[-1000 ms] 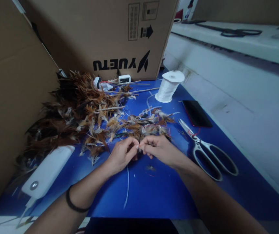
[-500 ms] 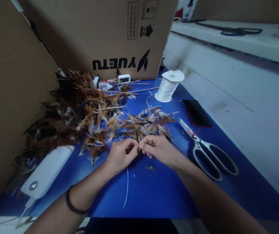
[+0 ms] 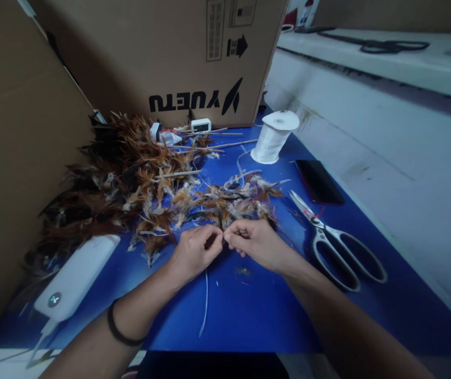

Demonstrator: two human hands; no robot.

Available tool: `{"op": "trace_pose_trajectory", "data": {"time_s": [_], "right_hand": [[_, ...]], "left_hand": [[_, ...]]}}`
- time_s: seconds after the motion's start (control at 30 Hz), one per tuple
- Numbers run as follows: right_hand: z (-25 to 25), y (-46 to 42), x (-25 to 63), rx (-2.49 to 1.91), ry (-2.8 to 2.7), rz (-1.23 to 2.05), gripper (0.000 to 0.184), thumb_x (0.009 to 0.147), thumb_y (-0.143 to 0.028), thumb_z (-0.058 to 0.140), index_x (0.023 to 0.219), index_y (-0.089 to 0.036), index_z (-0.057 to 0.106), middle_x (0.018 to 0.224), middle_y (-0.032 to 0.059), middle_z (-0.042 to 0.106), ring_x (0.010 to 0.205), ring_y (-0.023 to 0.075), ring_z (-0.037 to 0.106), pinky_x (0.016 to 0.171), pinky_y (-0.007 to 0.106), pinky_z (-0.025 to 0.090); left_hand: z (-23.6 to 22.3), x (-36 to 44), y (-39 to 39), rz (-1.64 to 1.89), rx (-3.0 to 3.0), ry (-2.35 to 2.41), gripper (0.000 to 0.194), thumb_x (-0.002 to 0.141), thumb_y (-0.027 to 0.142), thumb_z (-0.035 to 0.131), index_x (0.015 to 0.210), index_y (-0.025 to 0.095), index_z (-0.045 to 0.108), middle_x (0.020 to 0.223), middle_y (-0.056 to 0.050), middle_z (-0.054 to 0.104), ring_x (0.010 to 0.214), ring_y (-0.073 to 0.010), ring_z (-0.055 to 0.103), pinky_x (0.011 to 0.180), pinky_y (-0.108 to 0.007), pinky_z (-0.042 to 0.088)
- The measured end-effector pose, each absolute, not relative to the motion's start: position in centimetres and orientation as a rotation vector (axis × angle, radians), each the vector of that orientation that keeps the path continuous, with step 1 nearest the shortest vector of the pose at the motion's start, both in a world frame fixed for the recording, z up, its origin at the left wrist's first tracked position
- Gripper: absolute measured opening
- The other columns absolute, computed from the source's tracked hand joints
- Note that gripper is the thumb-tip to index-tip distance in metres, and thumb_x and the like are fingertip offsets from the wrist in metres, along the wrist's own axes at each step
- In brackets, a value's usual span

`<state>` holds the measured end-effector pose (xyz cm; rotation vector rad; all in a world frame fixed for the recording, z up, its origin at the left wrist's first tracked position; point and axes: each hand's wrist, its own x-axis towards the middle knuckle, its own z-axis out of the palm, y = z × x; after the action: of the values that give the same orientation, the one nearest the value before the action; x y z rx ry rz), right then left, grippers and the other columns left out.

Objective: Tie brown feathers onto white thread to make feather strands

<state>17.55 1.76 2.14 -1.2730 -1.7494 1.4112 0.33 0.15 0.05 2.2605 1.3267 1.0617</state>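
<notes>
My left hand [image 3: 198,250] and my right hand [image 3: 257,242] meet over the blue table, thumb and fingers of each pinched together, the fingertips almost touching. What they pinch is too small to make out. Just beyond the fingertips a dark feather [image 3: 220,216] points away from me; whether it is held cannot be told. Several brown and grey feathers [image 3: 235,204] lie right behind my hands, with bits of red thread among them. From under my left hand a thin white ribbon [image 3: 205,305] runs toward the table's front edge.
A big pile of brown feathers [image 3: 130,152] fills the left, below a cardboard box [image 3: 130,58]. Scissors [image 3: 328,237] and a phone [image 3: 320,181] lie at right. A white ribbon spool [image 3: 274,138] stands behind; a white power bank [image 3: 77,276] lies at left.
My hands stay pinched together in nearly the same place. The pale bit seen between the fingertips before is now hidden. The power bank's small display has lit up.
</notes>
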Motion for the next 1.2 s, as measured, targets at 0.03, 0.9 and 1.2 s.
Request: {"op": "trace_pose_trajectory", "data": {"time_s": [0.03, 0.9, 1.2], "right_hand": [[2.14, 1.74, 17.54, -1.268, -1.737, 1.43, 0.012, 0.076, -0.025, 0.053, 0.07, -0.016, 0.06, 0.061, -0.0019, 0.058, 0.048, 0.007, 0.049, 0.048, 0.02, 0.041], [2.02, 2.62, 18.21, -1.347, -1.714, 1.17, 0.01, 0.075, -0.024, 0.05, 0.071, -0.018, 0.057, 0.061, -0.0019, 0.056, 0.05, 0.0093, 0.049, 0.051, 0.023, 0.042], [2.49, 2.55, 18.17, -1.374, -1.729, 1.124, 0.009, 0.073, -0.021, 0.05, 0.067, -0.019, 0.056, 0.058, -0.0029, 0.054, 0.052, 0.0104, 0.048, 0.051, 0.023, 0.039]], "left_hand": [[0.07, 0.34, 0.16, 1.065, 2.266, 1.335, 0.01, 0.08, 0.016, 0.052, 0.076, 0.018, 0.062, 0.063, 0.0, 0.064, 0.055, -0.0092, 0.057, 0.056, -0.02, 0.043], [0.36, -0.24, 0.79, 1.055, 2.11, 1.469, 0.009, 0.079, 0.018, 0.051, 0.074, 0.017, 0.059, 0.061, 0.0, 0.064, 0.053, -0.01, 0.057, 0.056, -0.02, 0.044], [0.57, -0.24, 0.93, 1.1, 2.206, 1.485, 0.008, 0.075, 0.015, 0.052, 0.071, 0.018, 0.058, 0.06, 0.002, 0.061, 0.051, -0.0085, 0.053, 0.054, -0.019, 0.041]]}}
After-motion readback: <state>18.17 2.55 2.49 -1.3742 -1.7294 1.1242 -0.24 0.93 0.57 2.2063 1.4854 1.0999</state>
